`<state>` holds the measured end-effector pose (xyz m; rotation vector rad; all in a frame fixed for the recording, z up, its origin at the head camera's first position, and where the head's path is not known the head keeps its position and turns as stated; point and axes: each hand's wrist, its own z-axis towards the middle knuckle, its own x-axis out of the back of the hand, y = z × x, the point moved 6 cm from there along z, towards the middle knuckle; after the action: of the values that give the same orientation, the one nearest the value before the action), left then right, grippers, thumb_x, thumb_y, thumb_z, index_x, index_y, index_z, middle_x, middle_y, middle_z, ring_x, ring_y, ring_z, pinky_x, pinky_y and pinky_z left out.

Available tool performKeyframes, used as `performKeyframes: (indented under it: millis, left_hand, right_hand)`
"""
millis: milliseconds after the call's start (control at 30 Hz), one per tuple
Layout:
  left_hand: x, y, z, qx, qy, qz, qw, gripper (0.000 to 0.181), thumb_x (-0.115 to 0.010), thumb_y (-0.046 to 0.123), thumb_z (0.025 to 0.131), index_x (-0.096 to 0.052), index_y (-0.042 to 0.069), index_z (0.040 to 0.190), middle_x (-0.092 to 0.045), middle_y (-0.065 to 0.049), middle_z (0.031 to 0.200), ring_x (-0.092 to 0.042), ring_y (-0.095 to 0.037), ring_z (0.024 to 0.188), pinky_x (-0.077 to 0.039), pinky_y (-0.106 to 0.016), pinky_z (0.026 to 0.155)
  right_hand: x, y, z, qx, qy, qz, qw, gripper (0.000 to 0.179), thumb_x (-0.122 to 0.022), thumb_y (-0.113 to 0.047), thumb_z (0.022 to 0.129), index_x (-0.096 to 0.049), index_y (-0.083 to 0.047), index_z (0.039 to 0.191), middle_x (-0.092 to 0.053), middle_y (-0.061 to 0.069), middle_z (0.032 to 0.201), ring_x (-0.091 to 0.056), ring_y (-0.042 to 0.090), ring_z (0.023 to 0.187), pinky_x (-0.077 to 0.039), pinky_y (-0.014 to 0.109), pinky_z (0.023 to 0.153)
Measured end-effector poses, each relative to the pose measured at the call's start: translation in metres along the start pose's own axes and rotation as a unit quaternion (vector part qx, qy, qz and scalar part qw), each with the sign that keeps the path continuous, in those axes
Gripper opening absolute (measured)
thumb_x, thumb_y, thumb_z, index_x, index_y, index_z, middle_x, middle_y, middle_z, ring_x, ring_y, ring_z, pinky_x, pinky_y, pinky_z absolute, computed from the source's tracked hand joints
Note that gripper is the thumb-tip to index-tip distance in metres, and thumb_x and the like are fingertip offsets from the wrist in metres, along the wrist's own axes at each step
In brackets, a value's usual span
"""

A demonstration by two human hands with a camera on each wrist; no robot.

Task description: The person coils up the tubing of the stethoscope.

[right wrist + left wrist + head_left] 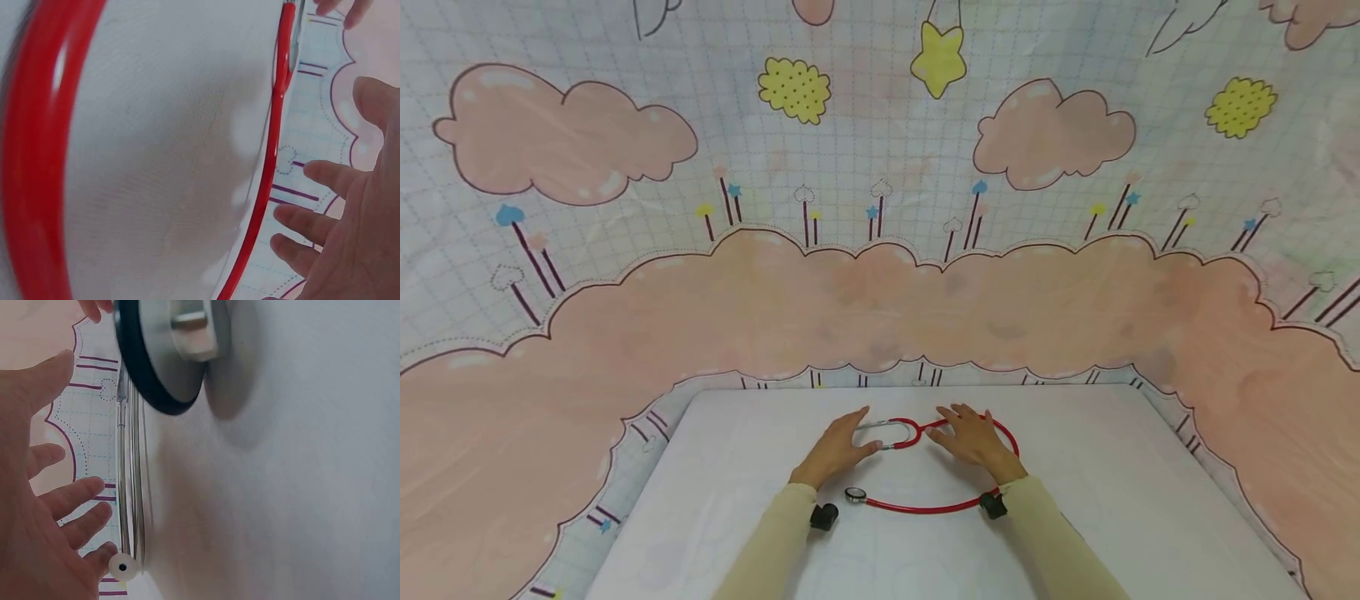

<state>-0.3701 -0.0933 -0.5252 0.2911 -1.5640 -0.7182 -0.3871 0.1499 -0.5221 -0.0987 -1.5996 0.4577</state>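
The left hand point(835, 450) is open, fingers spread, holding nothing, at the metal tubes point(138, 487) of a stethoscope point(920, 430) lying on the desk point(715, 467). Contact with the white ear tip point(122, 567) cannot be determined; a careless sideways sweep could knock it askew. The round chest piece point(855, 495) lies near the left wrist camera point(823, 517); should that wrist swing inward, the camera could strike it. Lifting by the metal tubes alone would probably drag the chest piece. The red tubing point(925, 510) loops rightward, passing below the right hand point(973, 437), also open and empty. The right wrist camera point(992, 505) overlaps the tubing and could snag it if lowered.
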Motion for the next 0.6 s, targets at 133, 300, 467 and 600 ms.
performKeyframes:
  millis: [133, 300, 467, 600]
  left_hand:
    - [-0.0019, -0.0014, 0.0018, 0.004, -0.006, -0.004, 1.0, 0.075, -0.069, 0.042, 0.09, -0.037, 0.014, 0.152, -0.043, -0.015, 0.152, -0.037, -0.038, 0.141, -0.033, -0.057, 0.113]
    - [-0.0028, -0.0033, 0.0045, 0.004, 0.002, 0.007, 1.0, 0.067, -0.07, 0.029, 0.091, -0.042, 0.011, 0.148, -0.049, -0.019, 0.146, -0.042, -0.039, 0.136, -0.035, -0.056, 0.112]
    - [-0.0034, -0.0027, 0.0066, -0.019, 0.013, 0.016, 0.9996, 0.059, -0.07, 0.015, 0.09, -0.046, 0.005, 0.144, -0.053, -0.021, 0.139, -0.046, -0.04, 0.13, -0.036, -0.054, 0.111]
    - [-0.0035, -0.0022, 0.007, -0.021, 0.013, 0.021, 0.9995, 0.056, -0.071, 0.01, 0.089, -0.05, 0.005, 0.141, -0.054, -0.021, 0.134, -0.047, -0.039, 0.125, -0.04, -0.053, 0.108]
  right_hand:
    - [-0.0034, 0.0019, 0.0023, -0.008, -0.005, 0.011, 0.9999, 0.062, -0.052, -0.055, 0.095, -0.049, -0.018, 0.145, -0.048, 0.015, 0.148, -0.038, 0.036, 0.142, -0.012, 0.071, 0.114]
    - [-0.0075, 0.0037, 0.0047, -0.018, -0.012, 0.019, 0.9996, 0.059, -0.053, -0.055, 0.095, -0.053, -0.019, 0.141, -0.051, 0.013, 0.145, -0.041, 0.035, 0.139, -0.012, 0.071, 0.114]
    - [-0.0076, 0.0057, 0.0047, -0.023, -0.006, 0.016, 0.9996, 0.056, -0.055, -0.054, 0.094, -0.058, -0.017, 0.136, -0.055, 0.014, 0.14, -0.046, 0.036, 0.134, -0.015, 0.072, 0.112]
    - [-0.0059, 0.0074, 0.0049, -0.023, 0.002, 0.012, 0.9997, 0.054, -0.058, -0.053, 0.093, -0.061, -0.015, 0.132, -0.057, 0.014, 0.135, -0.049, 0.036, 0.129, -0.018, 0.072, 0.112]
